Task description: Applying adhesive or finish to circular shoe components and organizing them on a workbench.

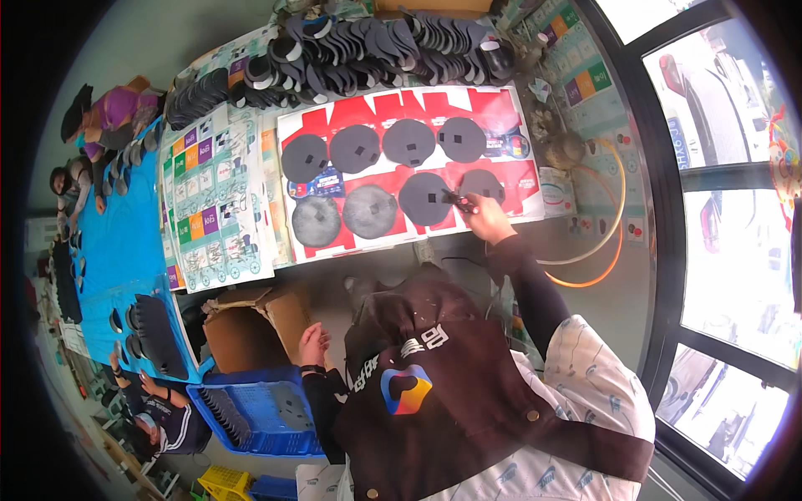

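- Main worktop (274, 167): runs across the upper middle of the view; printed posters (219, 200) cover its left part.
- Second worktop (125, 242): blue-topped, set beyond the left edge of the main one; dark curved pieces lie along its edges and people sit around it.
- Red-and-white sheet (472, 100): covers the main worktop from near its middle to its right part and reaches the near edge.
- Stacked dark curved pieces (359, 50): packed in rows along the far edge of the main worktop.
- Blue crate (276, 447): below the near left corner, more dark pieces inside.
- Cardboard box (288, 321): beneath the near edge, just beside the crate.
- Dark discs: eight, lying flat on the sheet, four in a far row (409, 138) and four in a near row (370, 210). Near row's two leftmost are paler and speckled.
- Third near-row disc (422, 213): close to the near edge, at the tool's tip; contact cannot be confirmed.
- Hands: well apart. Right hand (489, 217) is closed around the tool, over the near edge. Left hand (314, 344) is off the worktop, beside the box, fingers loosely bent.
- Dark tool (459, 201): small, touch of red; exact kind unclear.
- Dark square (433, 199): on the third near-row disc.
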Available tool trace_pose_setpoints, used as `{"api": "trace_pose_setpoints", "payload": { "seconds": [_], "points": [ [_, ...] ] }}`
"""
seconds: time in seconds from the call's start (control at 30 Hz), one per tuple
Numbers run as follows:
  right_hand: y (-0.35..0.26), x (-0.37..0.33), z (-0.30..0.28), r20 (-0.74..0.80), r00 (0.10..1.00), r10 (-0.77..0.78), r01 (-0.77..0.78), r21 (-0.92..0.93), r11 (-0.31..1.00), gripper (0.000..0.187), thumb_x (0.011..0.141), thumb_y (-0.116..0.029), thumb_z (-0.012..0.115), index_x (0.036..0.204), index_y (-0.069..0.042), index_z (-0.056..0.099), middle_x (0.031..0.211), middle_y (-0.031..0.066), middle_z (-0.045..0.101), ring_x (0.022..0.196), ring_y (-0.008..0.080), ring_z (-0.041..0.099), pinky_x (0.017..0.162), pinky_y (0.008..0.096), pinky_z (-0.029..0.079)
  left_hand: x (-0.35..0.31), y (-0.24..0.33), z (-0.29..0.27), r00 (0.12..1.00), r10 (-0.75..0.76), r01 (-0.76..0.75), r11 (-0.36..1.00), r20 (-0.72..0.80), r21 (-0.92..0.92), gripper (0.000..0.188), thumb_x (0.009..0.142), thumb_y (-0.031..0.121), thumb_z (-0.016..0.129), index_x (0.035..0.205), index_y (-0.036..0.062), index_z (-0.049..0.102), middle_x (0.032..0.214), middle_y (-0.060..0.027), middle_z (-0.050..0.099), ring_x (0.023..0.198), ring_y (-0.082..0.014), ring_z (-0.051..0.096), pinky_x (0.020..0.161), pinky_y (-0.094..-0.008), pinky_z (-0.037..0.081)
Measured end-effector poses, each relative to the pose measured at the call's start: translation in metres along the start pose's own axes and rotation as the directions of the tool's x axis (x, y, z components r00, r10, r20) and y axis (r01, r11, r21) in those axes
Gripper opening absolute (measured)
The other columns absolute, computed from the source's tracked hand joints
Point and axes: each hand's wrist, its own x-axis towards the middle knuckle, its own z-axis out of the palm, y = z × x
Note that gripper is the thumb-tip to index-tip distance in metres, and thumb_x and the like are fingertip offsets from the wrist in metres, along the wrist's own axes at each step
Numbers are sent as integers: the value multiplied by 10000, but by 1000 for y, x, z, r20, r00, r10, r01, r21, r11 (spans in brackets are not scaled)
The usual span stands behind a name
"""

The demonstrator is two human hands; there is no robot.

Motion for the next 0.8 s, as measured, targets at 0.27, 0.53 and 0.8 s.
{"api": "trace_pose_setpoints", "payload": {
  "seconds": [0.27, 0.53, 0.8],
  "points": [
    [27, 33, -6, 150, 981, -124, 117, 60, 991, 245, 905, -181, 522, 1000, -34, 693, 882, 279, 656, 890, 488, 619, 784, 551, 486, -25, -23, 67, 996, 16, -20, 999, -87, -39, 220, 987, 253, 642, 1166, 125, 655, 948, -39, 673, 788, -151, 647, 628, -237, 446],
    [23, 53, -8, 320, 928, -189, 208, -26, 978, 227, 832, -184, 647, 1002, -35, 662, 858, 249, 665, 856, 460, 639, 735, 519, 485, -53, -81, 77, 988, -32, 14, 993, -152, -118, 300, 955, 320, 682, 1197, 156, 616, 996, -48, 709, 864, -181, 686, 664, -276, 461],
    [8, 49, -15, 414, 854, -315, 339, 16, 941, 293, 797, -168, 656, 1053, -32, 700, 805, 238, 672, 820, 436, 658, 742, 489, 508, -61, -90, 67, 985, -84, 74, 995, -150, -70, 349, 947, 364, 679, 1202, 129, 636, 1023, -68, 685, 865, -189, 671, 652, -285, 461]
  ]
}}
